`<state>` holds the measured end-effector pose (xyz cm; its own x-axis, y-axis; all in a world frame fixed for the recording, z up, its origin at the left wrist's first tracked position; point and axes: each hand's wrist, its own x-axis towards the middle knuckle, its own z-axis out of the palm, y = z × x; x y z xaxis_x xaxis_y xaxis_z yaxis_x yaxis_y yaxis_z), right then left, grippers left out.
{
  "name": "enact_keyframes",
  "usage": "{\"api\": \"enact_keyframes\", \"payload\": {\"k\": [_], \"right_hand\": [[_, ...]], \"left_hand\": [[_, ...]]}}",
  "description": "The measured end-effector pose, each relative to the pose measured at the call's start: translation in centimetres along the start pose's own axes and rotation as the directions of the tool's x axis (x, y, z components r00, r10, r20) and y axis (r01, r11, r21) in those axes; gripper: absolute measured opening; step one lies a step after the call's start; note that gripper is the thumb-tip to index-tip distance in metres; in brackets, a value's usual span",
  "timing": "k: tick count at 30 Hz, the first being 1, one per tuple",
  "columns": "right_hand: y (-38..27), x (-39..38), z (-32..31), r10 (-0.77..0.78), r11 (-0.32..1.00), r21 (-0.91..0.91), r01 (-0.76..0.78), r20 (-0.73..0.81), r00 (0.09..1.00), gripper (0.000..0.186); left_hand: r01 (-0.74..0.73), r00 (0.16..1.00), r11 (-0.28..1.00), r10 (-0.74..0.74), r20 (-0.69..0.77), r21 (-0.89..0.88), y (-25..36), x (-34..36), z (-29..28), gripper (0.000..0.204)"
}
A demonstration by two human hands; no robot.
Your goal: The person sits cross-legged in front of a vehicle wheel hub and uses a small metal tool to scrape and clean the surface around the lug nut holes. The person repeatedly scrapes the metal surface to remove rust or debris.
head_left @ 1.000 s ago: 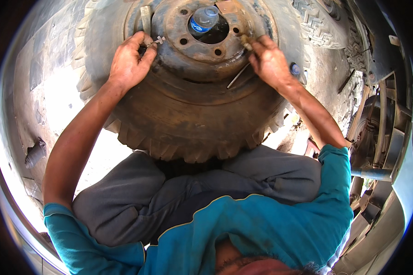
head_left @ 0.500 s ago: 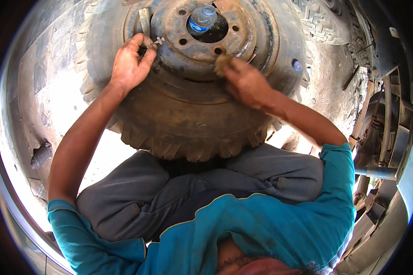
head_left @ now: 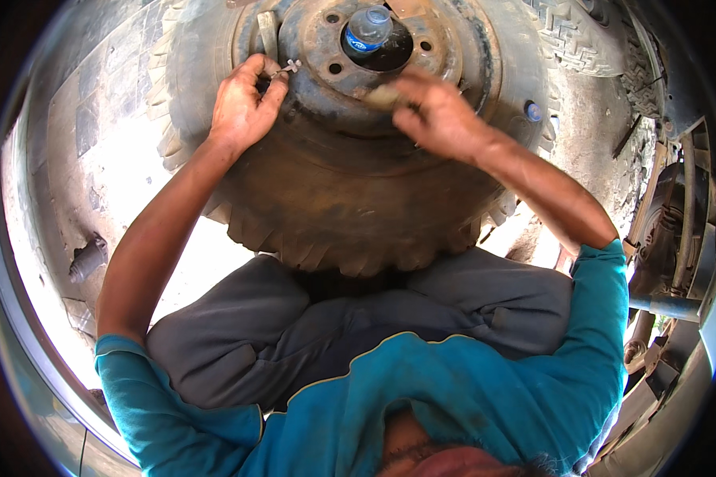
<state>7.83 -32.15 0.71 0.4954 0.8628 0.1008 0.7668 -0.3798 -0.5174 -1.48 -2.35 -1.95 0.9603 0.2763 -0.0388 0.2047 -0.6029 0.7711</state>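
A large, dusty tyre [head_left: 318, 207] lies in front of my crossed legs, with a worn metal rim [head_left: 318, 95] in its middle. Thumb and fingers of my left hand [head_left: 247, 99] pinch a small grey cross-shaped metal piece [head_left: 293, 66] over the rim's left side. My right hand [head_left: 437, 115] is closed on a yellowish-brown pad [head_left: 383, 97] at the near part of the rim; motion blurs both, and the pad's exact kind is unclear. In the hub hole stands a clear plastic bottle [head_left: 369, 30] with a blue label.
A wooden handle [head_left: 268, 33] rests on the rim beyond my left hand. On the tyre's right side sits a blue cap [head_left: 533, 111]. Another tyre [head_left: 573, 48] lies at the far right, near metal vehicle parts [head_left: 684, 215]. A dark cylindrical part [head_left: 89, 258] is on the left floor.
My right hand and the pad have shifted up along the rim, while my left hand keeps its pinch. The whole view has moved slightly, so the scene sits farther right.
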Motion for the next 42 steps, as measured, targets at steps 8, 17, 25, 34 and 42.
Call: {"api": "enact_keyframes", "payload": {"k": [8, 17, 25, 34, 42], "right_hand": [[0.6, 1.9, 2.1, 0.015, 0.999, -0.030, -0.011, 0.142, 0.990, 0.027], [1.2, 8.5, 4.0, -0.143, 0.989, -0.015, 0.146, 0.111, 0.983, 0.039], [2.4, 9.1, 2.5, -0.177, 0.960, -0.192, 0.204, 0.148, 0.973, 0.044], [2.3, 5.9, -4.0, 0.048, 0.998, 0.005, -0.059, 0.519, 0.854, 0.039], [2.5, 5.4, -0.8, -0.084, 0.991, -0.064, 0.121, 0.415, 0.906, 0.043]], "left_hand": [[-0.009, 1.000, 1.000, 0.009, -0.006, -0.011, -0.8, 0.1, 0.3, 0.020], [-0.052, 0.984, 0.993, 0.033, -0.174, -0.107, -1.3, 0.2, 0.5, 0.018], [-0.010, 0.989, 0.999, 0.002, -0.148, -0.050, -1.0, 0.6, 0.4, 0.020], [-0.009, 0.990, 1.000, 0.006, -0.143, -0.022, -0.5, 0.0, -0.2, 0.013], [0.021, 0.991, 0.997, -0.030, -0.133, -0.068, -1.3, 0.5, 0.3, 0.016]]}}
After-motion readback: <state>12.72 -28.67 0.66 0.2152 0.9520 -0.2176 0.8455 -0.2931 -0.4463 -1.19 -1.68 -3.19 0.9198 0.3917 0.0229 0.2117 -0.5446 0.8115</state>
